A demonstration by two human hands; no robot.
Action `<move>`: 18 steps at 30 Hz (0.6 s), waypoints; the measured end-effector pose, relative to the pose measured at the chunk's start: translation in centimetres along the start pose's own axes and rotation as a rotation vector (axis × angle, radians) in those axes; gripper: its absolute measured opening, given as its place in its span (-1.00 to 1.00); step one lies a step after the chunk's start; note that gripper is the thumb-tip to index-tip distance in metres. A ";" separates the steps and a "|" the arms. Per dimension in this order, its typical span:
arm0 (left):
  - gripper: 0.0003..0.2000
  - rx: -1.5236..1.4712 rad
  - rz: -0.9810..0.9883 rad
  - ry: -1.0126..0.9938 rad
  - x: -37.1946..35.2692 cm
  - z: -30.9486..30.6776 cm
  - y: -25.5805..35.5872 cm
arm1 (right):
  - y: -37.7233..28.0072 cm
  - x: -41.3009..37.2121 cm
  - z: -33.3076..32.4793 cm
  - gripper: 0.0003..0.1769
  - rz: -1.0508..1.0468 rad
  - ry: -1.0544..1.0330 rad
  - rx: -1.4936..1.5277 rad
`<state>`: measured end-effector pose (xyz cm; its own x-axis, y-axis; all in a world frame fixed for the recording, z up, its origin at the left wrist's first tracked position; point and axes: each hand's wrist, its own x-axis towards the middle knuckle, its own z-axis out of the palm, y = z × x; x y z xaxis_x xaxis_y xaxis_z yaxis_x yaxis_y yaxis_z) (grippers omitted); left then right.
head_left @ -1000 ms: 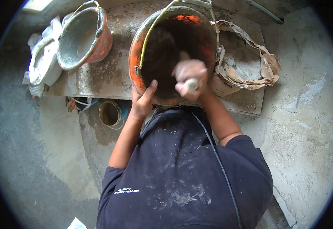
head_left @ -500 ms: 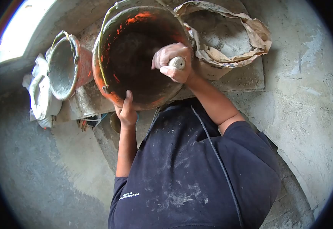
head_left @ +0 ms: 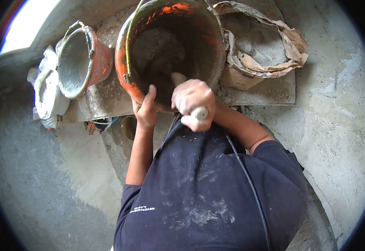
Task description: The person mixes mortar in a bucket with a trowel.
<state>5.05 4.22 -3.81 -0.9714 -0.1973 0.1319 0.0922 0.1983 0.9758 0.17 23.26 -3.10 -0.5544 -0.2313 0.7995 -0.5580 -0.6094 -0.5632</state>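
A large orange bucket (head_left: 128, 85), its inside coated in dark grey, stands tilted towards me with grey mix (head_left: 157, 46) inside. My left hand (head_left: 146, 109) grips its near rim, the thumb over the edge and the fingers hidden beneath. My right hand (head_left: 194, 102) is closed in a fist round a pale, crusted tool handle (head_left: 199, 112) at the bucket's near right rim. The handle's far part shows beyond the knuckles, pointing into the bucket; the working end is hidden in shadow.
An open paper sack (head_left: 266, 46) of grey powder stands at the right. On the left are a smaller orange bucket (head_left: 101, 62) of grey material and a white sack (head_left: 51, 98). All rest on a dusty board (head_left: 270, 94); a wire handle (head_left: 129, 42) crosses the large bucket.
My right hand has come back towards my body with the tool, from over the bucket's inside to its near rim. My left hand stays on the rim. The view has shifted slightly.
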 end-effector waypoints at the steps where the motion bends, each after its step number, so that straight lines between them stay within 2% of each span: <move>1: -0.72 -0.187 -0.057 0.152 0.1 1.4 2.0 | -0.9 0.5 0.4 -0.84 -0.045 0.017 0.039; 4: -0.68 -0.137 -0.051 0.098 0.3 0.3 1.0 | -2.0 2.2 0.2 -0.87 -0.076 0.091 0.161; 5: -0.51 -0.045 -0.025 -0.009 0.2 -0.6 -0.3 | -1.5 2.0 -0.3 -0.87 -0.019 0.134 0.144; 6: -0.51 -0.040 -0.022 -0.011 0.3 -1.5 -1.3 | -0.7 1.7 -1.0 -0.88 0.035 0.172 0.130; 8: -0.51 0.522 0.584 -0.136 0.8 -2.4 -2.6 | 1.3 0.1 -2.5 -0.87 0.163 0.281 0.056; 9: -0.51 0.523 0.584 -0.133 0.6 -2.4 -2.4 | 1.8 -0.1 -3.6 -0.88 0.158 0.369 0.099; 10: -0.47 0.458 0.494 -0.148 0.5 -2.3 -2.1 | 2.0 0.2 -4.6 -0.88 0.153 0.454 0.141; 11: -0.44 0.396 0.401 -0.163 0.4 -2.1 -1.8 | 2.1 0.4 -5.4 -0.87 0.085 0.423 0.102; 12: -0.44 0.402 0.389 -0.161 0.3 -1.8 -1.1 | 1.4 1.4 -6.0 -0.87 0.026 0.398 0.067; 14: -0.35 -0.080 -0.057 -0.093 0.6 -0.5 1.1 | 0.1 3.5 -6.8 -0.85 -0.070 0.299 -0.143; 18: -0.31 -0.218 -0.143 -0.012 1.3 0.6 2.3 | 1.2 4.4 -8.4 -0.84 -0.024 0.191 -0.310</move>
<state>3.88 4.96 -1.51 -0.9804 -0.1967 -0.0113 -0.0029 -0.0431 0.9991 -8.06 27.89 -2.00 -0.6281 -0.0556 0.7761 -0.7165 -0.3477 -0.6048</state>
